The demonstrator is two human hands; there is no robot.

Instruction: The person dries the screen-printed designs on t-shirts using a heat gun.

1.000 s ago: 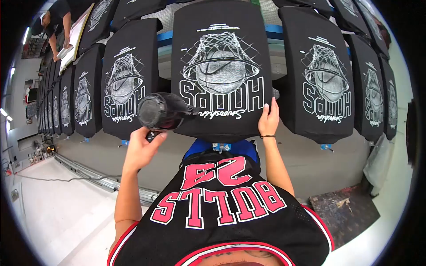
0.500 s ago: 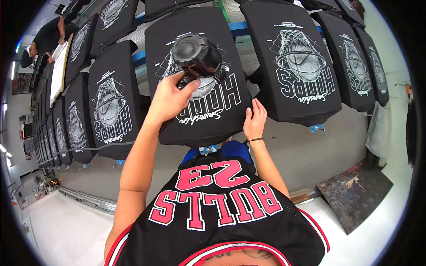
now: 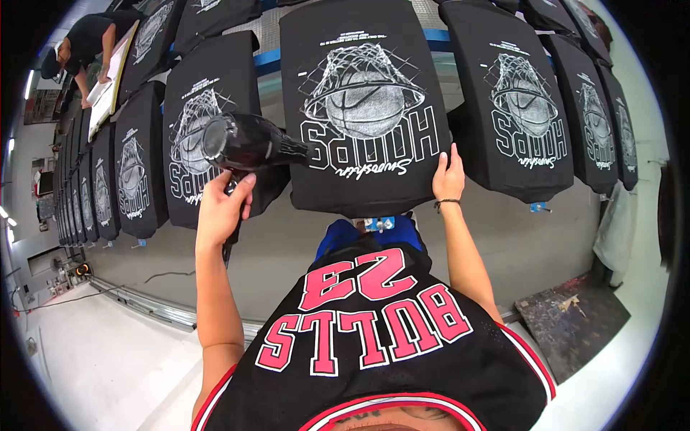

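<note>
Your left hand [image 3: 221, 208] is wrapped around the grip of a black heat gun [image 3: 248, 144], barrel lying sideways, rear end toward the neighbouring printed shirt [image 3: 205, 126] on the left, nozzle aimed right at the near-left corner of the centre pallet [image 3: 338, 205]. Your right hand [image 3: 448, 179] lies flat, fingers spread, holding nothing, on the near-right edge of the black HOOPS shirt [image 3: 363, 100] stretched over that pallet. Risks as I judge them: nozzle sits close to the cloth, so dwelling on one spot could scorch the fabric or over-cure the white ink; right hand pressing at the edge could skew the shirt on the pallet; the cord [image 3: 231, 248] dangling below your left hand could snag a pallet edge. Another person [image 3: 79, 43] works at the far-left end of the row, well apart.
</note>
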